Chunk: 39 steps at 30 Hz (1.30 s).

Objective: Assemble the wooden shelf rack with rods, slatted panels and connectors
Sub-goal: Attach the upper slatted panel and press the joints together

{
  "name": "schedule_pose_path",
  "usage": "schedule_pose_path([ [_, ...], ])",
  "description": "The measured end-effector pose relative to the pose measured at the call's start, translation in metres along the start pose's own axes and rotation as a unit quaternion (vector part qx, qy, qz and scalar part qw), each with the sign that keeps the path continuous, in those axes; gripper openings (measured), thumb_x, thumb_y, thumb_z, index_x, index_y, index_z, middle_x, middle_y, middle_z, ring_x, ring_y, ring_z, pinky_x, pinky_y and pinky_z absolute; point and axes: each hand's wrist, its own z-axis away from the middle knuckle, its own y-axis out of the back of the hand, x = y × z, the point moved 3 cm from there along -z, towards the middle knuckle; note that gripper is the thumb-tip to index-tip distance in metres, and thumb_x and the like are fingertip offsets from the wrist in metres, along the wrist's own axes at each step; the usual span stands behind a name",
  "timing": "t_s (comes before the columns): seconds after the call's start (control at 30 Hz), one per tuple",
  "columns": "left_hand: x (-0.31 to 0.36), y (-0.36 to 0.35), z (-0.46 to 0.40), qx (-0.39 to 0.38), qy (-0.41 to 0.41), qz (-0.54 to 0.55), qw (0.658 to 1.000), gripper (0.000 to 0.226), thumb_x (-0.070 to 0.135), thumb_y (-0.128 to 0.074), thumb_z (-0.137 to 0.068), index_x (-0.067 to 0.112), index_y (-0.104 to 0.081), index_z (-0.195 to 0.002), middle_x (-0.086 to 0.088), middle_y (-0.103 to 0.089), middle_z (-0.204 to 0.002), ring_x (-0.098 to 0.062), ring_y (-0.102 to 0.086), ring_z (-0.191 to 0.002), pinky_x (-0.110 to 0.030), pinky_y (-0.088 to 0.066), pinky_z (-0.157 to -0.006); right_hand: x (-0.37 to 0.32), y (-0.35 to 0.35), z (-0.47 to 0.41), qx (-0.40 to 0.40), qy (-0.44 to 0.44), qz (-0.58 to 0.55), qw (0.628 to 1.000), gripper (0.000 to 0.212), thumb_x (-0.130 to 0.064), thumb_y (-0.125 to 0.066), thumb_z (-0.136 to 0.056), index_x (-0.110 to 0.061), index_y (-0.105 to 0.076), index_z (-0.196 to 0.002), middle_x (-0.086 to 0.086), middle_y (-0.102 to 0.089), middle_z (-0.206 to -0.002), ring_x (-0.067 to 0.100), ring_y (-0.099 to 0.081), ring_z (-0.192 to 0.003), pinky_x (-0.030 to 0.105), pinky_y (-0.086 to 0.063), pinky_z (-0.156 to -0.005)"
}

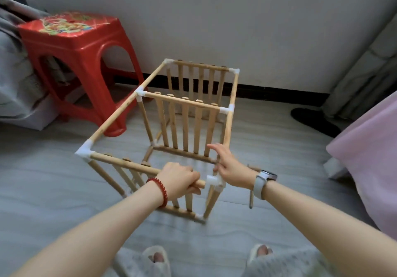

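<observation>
Beyond your right hand's fingers, the wooden rack frame is open on top between its rails, so you can reach down inside. Its slatted wooden panels block the sides. Left of your left hand's fingers, the red plastic stool crowds the long rod; the pink bedding hems in the right.
</observation>
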Motion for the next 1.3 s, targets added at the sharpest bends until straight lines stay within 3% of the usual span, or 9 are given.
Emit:
schedule_pose_path([
  [0.13, 0.017, -0.005, -0.016, 0.005, 0.024, 0.016, 1.0, 0.048, 0.06, -0.043, -0.088, 0.018, -0.049, -0.11, 0.0, -0.063, -0.108, -0.026, -0.06, -0.097, -0.03, -0.034, -0.066, 0.023, -0.003, 0.004, 0.144, -0.068, -0.08, 0.984, 0.069, 0.002, -0.036, -0.094, -0.026, -0.006, -0.149, -0.001, 0.001, -0.155, 0.035, -0.038, -0.129, 0.047, -0.039, -0.104],
  [0.23, 0.038, -0.007, -0.027, 0.028, 0.067, 0.101, 0.992, 0.059, 0.065, -0.054, -0.079, 0.02, -0.048, -0.116, 0.001, -0.066, -0.105, -0.023, -0.06, -0.098, -0.03, -0.037, -0.07, 0.042, 0.013, 0.002, 0.263, -0.19, -0.131, 0.937, 0.045, -0.017, -0.033, -0.099, -0.017, -0.022, -0.143, 0.01, -0.034, -0.135, 0.031, -0.057, -0.105, 0.048, -0.05, -0.089],
  [0.33, 0.046, -0.004, -0.043, -0.022, 0.064, 0.275, 0.959, 0.059, 0.064, -0.06, -0.076, 0.022, -0.055, -0.117, 0.005, -0.065, -0.102, -0.012, -0.059, -0.088, -0.022, -0.039, -0.064, 0.056, 0.019, 0.0, 0.26, -0.259, -0.076, 0.927, 0.029, -0.032, -0.028, -0.099, -0.009, -0.042, -0.109, 0.005, -0.053, -0.08, 0.028, -0.06, -0.071, 0.049, -0.052, -0.068],
  [0.43, 0.028, 0.0, -0.054, -0.092, 0.063, 0.401, 0.909, 0.039, 0.054, -0.054, -0.086, 0.022, -0.063, -0.106, 0.01, -0.064, -0.09, -0.001, -0.056, -0.073, -0.018, -0.044, -0.062, 0.065, 0.018, 0.007, 0.226, -0.266, 0.024, 0.937, 0.031, -0.04, -0.027, -0.099, -0.012, -0.041, -0.097, 0.0, -0.05, -0.07, 0.019, -0.05, -0.058, 0.032, -0.036, -0.048],
  [0.6, 0.029, -0.004, -0.066, -0.004, 0.138, 0.322, 0.937, 0.034, 0.037, -0.034, -0.099, 0.021, -0.053, -0.075, 0.002, -0.06, -0.077, -0.019, -0.056, -0.074, -0.029, -0.04, -0.062, 0.077, 0.019, 0.007, 0.212, -0.28, 0.025, 0.936, 0.034, -0.044, -0.033, -0.096, -0.012, -0.042, -0.088, 0.003, -0.051, -0.072, 0.018, -0.048, -0.056, 0.031, -0.033, -0.048],
  [0.73, 0.05, -0.008, -0.065, 0.018, 0.148, 0.255, 0.955, 0.039, 0.037, -0.024, -0.098, 0.021, -0.05, -0.075, -0.001, -0.059, -0.079, -0.022, -0.048, -0.069, -0.03, -0.034, -0.063, 0.069, 0.018, 0.009, 0.221, -0.271, 0.049, 0.936, 0.032, -0.04, -0.032, -0.098, -0.012, -0.039, -0.085, 0.0, -0.047, -0.066, 0.015, -0.045, -0.055, 0.031, -0.029, -0.047],
  [0.9, 0.049, -0.007, -0.077, -0.053, 0.145, 0.249, 0.956, 0.027, 0.031, -0.034, -0.093, 0.02, -0.047, -0.072, -0.003, -0.051, -0.077, -0.024, -0.045, -0.073, -0.03, -0.032, -0.066, 0.057, 0.017, 0.013, 0.22, -0.28, 0.086, 0.93, 0.029, -0.039, -0.028, -0.1, -0.013, -0.037, -0.09, -0.007, -0.037, -0.065, 0.014, -0.034, -0.054, 0.034, -0.023, -0.052],
  [1.1, 0.05, -0.015, -0.073, 0.037, 0.186, 0.239, 0.952, 0.034, 0.031, -0.033, -0.094, 0.021, -0.036, -0.062, -0.001, -0.057, -0.078, -0.032, -0.059, -0.084, -0.031, -0.028, -0.062, 0.056, 0.014, 0.012, 0.229, -0.277, 0.089, 0.929, 0.026, -0.037, -0.025, -0.1, -0.017, -0.039, -0.093, -0.011, -0.036, -0.063, 0.006, -0.031, -0.052, 0.033, -0.02, -0.057],
  [1.3, 0.05, -0.013, -0.072, 0.042, 0.155, 0.253, 0.954, 0.044, 0.041, -0.03, -0.097, 0.019, -0.042, -0.06, 0.0, -0.045, -0.063, -0.024, -0.044, -0.067, -0.03, -0.031, -0.062, 0.05, 0.016, 0.015, 0.223, -0.294, 0.083, 0.926, 0.041, -0.038, -0.021, -0.101, -0.007, -0.049, -0.106, 0.0, -0.046, -0.073, 0.022, -0.038, -0.062, 0.034, -0.024, -0.059],
])
